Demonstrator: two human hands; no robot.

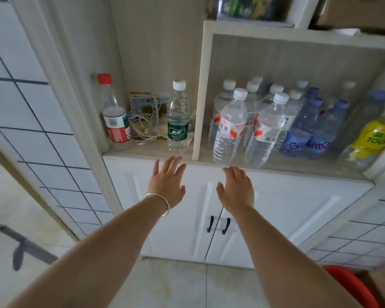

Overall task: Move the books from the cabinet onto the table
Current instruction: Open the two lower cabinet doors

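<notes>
A white cabinet with two closed lower doors [287, 210] and black handles [218, 224] stands in front of me. My left hand [167, 183], a silver bangle on its wrist, reaches forward with straight spread fingers in front of the upper edge of the left door. My right hand [237, 190] is stretched out beside it, fingers straight, just under the shelf edge. Both hands hold nothing. No books and no table show in this view.
The open shelf [151, 152] above the doors carries several water bottles [229, 127], a green-label bottle [177, 121], a red-cap bottle [115, 112] and tangled white cables [142, 123]. A yellow-label bottle [373, 138] stands far right. A red bin [351, 285] sits on the floor, lower right.
</notes>
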